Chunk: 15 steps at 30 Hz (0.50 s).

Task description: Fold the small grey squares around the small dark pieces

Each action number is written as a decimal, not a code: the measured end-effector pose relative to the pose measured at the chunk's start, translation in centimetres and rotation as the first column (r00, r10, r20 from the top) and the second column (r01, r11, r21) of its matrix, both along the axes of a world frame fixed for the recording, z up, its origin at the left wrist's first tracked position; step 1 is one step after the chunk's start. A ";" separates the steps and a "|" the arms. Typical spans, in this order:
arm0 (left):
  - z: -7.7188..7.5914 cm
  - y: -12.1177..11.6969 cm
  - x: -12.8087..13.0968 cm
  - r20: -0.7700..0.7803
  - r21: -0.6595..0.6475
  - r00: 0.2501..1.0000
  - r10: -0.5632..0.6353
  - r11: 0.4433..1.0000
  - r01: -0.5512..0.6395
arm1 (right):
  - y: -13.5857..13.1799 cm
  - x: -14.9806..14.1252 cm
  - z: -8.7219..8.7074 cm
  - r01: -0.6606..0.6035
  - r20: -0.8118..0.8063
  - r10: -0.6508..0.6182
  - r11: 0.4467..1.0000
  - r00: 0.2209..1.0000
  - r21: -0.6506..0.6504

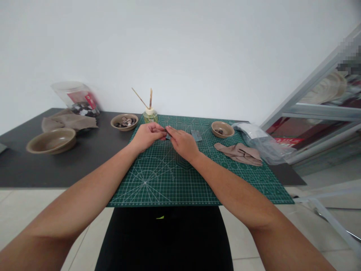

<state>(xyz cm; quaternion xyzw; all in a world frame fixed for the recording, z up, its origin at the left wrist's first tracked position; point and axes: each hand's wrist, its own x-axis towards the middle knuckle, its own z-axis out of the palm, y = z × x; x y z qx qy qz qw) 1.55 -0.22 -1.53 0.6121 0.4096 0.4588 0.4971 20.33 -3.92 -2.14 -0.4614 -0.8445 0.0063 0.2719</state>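
Over the green cutting mat (158, 188), my left hand (148, 136) and my right hand (184, 143) meet with their fingertips together. Between them shows a small, flat, greyish piece (168, 136), mostly covered by the fingers; its kind is too small to make out. The fingers of both hands are closed around it in a pinch. Just right of my right hand, a small grey-blue, film-like rectangle (196, 135) lies flat on the mat. Behind my left hand stands a glass bottle (150, 116) of yellowish liquid with two thin sticks in its neck.
Left of the mat are a bowl of coin-like discs (124, 122), a larger bowl (51, 141), a brown cloth (67, 120) and a clear jar (76, 98). Rightward are a small bowl (222, 129) with dark pieces, a folded cloth (239, 153) and a plastic bag (261, 143).
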 end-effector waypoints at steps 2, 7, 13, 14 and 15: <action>-0.1 0.0 0.0 0.005 -0.002 1.000 -0.005 1.000 0.005 | 0.0 0.0 -0.2 0.002 -0.003 -0.002 1.000 1.000 0.002; -0.2 0.1 0.0 -0.007 -0.018 1.000 -0.028 0.999 0.028 | 0.1 -0.1 -0.3 -0.036 -0.013 0.037 0.999 0.999 0.012; -0.2 0.1 -0.1 -0.048 0.029 0.998 -0.043 0.999 0.045 | 0.2 0.0 -0.1 -0.062 -0.015 0.062 0.998 0.998 -0.002; -0.2 0.1 -0.1 -0.049 0.032 0.998 -0.041 0.999 0.042 | 0.2 0.0 -0.1 -0.059 -0.018 0.059 0.998 0.998 -0.001; -0.1 0.0 -0.1 -0.044 0.033 0.998 -0.039 0.999 0.041 | 0.2 0.0 -0.1 -0.053 -0.020 0.053 0.999 0.998 -0.001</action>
